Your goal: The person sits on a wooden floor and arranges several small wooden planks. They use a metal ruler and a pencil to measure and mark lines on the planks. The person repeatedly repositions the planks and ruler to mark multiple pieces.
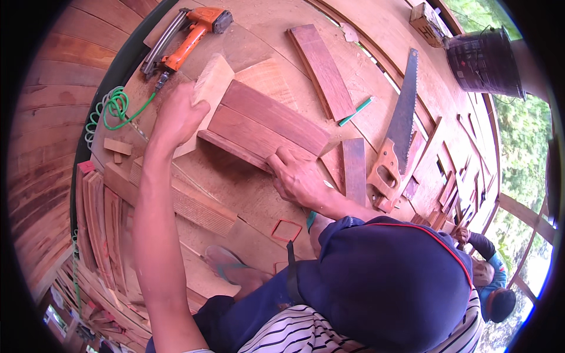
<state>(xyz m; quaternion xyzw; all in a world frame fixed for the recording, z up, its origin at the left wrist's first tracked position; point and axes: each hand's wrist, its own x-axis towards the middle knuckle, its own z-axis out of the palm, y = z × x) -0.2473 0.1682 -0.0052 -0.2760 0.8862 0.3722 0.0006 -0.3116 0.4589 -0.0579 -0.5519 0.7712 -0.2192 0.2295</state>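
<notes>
My left hand (179,117) grips a pale wooden board (215,76) standing at the left end of an assembly of reddish-brown boards (262,123). My right hand (291,179) has its fingers bent over the lower edge of the reddish boards, toward their right part. A flat pale panel (268,76) lies behind the assembly. An orange nail gun (191,38) with a coiled green hose (118,106) lies beyond my left hand. A hand saw (397,129) lies to the right, near a green pencil (356,110) and loose reddish boards (321,70).
Wood strips (97,229) are stacked at the left. A dark bucket (482,62) and a wooden box (426,23) are at the back right, with scattered offcuts (447,188) nearer. A co-worker (491,276) is at the lower right. My navy-clothed legs fill the lower middle.
</notes>
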